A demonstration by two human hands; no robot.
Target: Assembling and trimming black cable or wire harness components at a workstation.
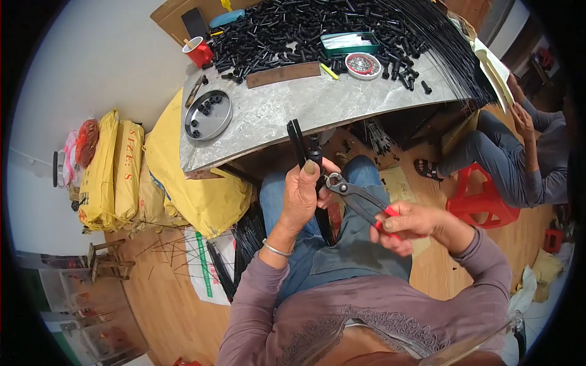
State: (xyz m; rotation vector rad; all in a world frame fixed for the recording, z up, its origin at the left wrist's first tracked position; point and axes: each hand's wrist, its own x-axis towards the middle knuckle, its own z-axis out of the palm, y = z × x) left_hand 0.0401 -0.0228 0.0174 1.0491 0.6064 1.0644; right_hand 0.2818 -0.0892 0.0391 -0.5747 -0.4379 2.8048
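My right hand (408, 224) is clenched around the red handles of the pincers (357, 195), whose head points up-left and meets the thin black rods (299, 146) just beside my left thumb. My left hand (303, 195) grips those rods upright over my lap. Beyond them the grey worktop (274, 113) carries a round metal tray (209, 114) and a heap of black tubes (293, 27).
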